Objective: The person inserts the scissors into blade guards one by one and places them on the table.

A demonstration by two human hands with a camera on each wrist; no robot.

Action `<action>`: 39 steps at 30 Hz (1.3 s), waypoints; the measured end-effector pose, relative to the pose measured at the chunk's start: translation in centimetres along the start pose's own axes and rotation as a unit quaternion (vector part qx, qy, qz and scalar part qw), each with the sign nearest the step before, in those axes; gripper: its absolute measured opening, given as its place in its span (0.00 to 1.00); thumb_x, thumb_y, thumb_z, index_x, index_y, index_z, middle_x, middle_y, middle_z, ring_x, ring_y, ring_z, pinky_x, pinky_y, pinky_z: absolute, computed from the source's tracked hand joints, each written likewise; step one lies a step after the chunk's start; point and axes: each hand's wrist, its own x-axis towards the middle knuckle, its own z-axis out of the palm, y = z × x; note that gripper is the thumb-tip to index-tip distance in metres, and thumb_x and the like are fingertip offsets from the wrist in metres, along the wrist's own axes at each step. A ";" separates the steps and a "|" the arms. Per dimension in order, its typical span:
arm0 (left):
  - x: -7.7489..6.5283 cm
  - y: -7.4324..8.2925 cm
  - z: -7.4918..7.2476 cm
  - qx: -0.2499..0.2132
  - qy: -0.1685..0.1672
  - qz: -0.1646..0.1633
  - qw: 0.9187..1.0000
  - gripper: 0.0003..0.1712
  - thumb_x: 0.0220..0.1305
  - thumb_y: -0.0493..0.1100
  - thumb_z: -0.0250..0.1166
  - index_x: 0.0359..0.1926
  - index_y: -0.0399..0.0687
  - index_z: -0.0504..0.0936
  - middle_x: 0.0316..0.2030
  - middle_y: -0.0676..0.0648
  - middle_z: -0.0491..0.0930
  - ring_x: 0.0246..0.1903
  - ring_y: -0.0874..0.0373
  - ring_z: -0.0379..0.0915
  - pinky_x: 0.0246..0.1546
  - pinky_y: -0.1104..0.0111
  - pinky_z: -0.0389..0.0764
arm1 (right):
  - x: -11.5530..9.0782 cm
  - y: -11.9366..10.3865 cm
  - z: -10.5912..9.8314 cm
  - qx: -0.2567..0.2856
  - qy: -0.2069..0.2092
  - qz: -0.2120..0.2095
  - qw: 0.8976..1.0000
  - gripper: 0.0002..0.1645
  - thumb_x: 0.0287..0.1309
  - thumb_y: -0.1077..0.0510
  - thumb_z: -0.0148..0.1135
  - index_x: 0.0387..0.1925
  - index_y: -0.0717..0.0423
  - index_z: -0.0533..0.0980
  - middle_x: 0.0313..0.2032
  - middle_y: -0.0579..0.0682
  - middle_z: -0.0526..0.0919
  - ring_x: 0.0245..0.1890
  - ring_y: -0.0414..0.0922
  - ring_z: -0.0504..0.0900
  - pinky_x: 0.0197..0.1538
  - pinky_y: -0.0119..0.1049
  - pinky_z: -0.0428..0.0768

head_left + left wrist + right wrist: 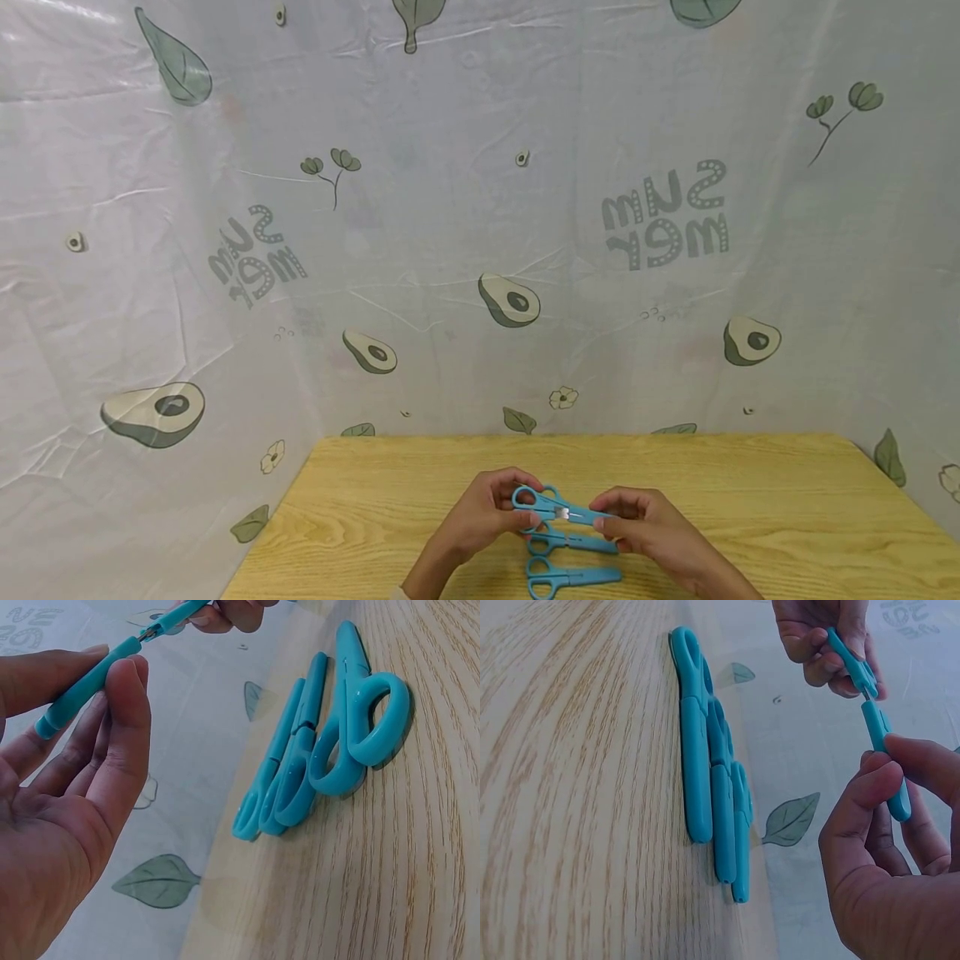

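Observation:
My left hand (483, 512) grips the light-blue handles of a pair of scissors (551, 506), held up over the table. With thumb and fingers my right hand (651, 527) pinches the blue blade cover (583, 516) of the same pair. A short stretch of bare metal blade (562, 513) shows between handles and cover, so the cover sits partly off. Below the hands lie more blue scissors, the nearest pair (581, 577) with its cover on. In the right wrist view three capped pairs (696, 772) line up side by side, handles all at one end.
The scissors lie on a wood-grain table (375, 500). Behind and to the left hangs a pale plastic sheet (450, 217) printed with avocados, leaves and lettering, meeting the table's far edge.

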 end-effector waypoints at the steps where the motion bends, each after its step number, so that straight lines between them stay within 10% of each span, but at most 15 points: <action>1: 0.0 0.0 0.0 0.000 -0.001 0.002 1.000 0.22 0.68 0.30 0.72 0.61 0.29 0.80 0.40 0.56 0.84 0.34 0.68 0.84 0.36 0.73 0.90 | 0.0 0.0 0.0 0.000 0.000 0.000 1.000 0.13 0.76 0.57 0.65 0.55 0.58 0.84 0.38 0.43 0.86 0.39 0.39 0.82 0.43 0.33 0.86; 39: 0.3 0.0 0.6 0.015 0.011 -0.015 1.000 0.22 0.64 0.25 0.72 0.59 0.29 0.82 0.35 0.52 0.85 0.29 0.65 0.83 0.30 0.73 0.88 | 0.1 0.5 0.4 -0.024 -0.017 -0.022 0.999 0.17 0.78 0.59 0.61 0.58 0.67 0.81 0.39 0.41 0.86 0.35 0.37 0.81 0.42 0.31 0.85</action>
